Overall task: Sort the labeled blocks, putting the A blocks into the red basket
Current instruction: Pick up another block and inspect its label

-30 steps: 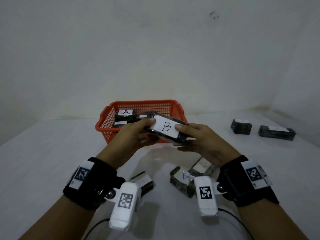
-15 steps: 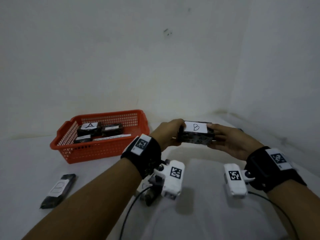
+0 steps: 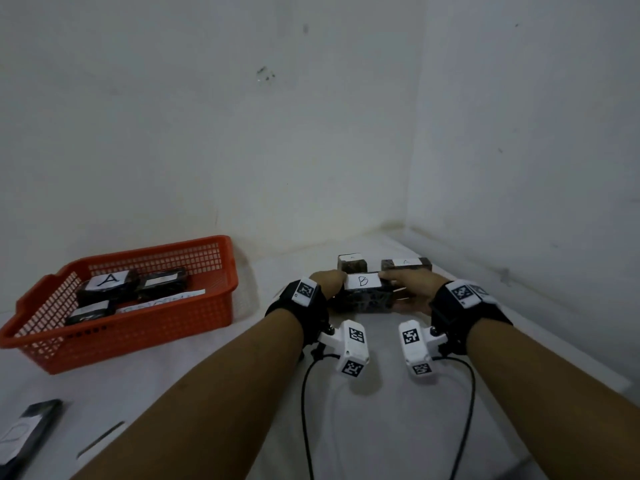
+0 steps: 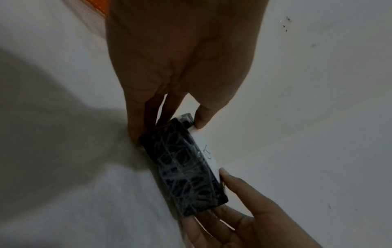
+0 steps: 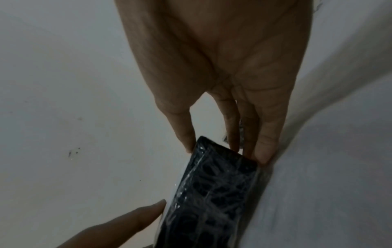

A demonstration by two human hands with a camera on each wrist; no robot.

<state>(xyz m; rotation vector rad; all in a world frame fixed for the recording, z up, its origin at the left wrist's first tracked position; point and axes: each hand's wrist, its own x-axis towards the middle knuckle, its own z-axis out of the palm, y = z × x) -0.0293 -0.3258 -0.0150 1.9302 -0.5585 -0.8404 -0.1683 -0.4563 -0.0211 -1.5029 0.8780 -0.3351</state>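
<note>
I see both my hands at the far right of the white bench [image 3: 180,393], holding one dark block between them by its ends. This B block [image 3: 363,296] lies lengthwise, its white label facing up with a handwritten B. My left hand [image 3: 327,282] pinches the left end: in the left wrist view the thumb sits at the label edge and the other fingers [image 4: 137,120] lie pressed together against the end, down at the bench. My right hand [image 3: 408,289] pinches the right end the same way, thumb on top, fingers [image 5: 265,142] close together behind it. The block is low at the bench; I cannot tell whether it rests on it. Just behind it stand two more blocks, a small block [image 3: 352,264] and a long block [image 3: 406,265] with a faint label. Well apart to the left is the red basket [image 3: 138,327], holding several dark blocks, one labelled A [image 3: 108,283]. A flat dark block [image 3: 24,431] lies at the near left edge.
</note>
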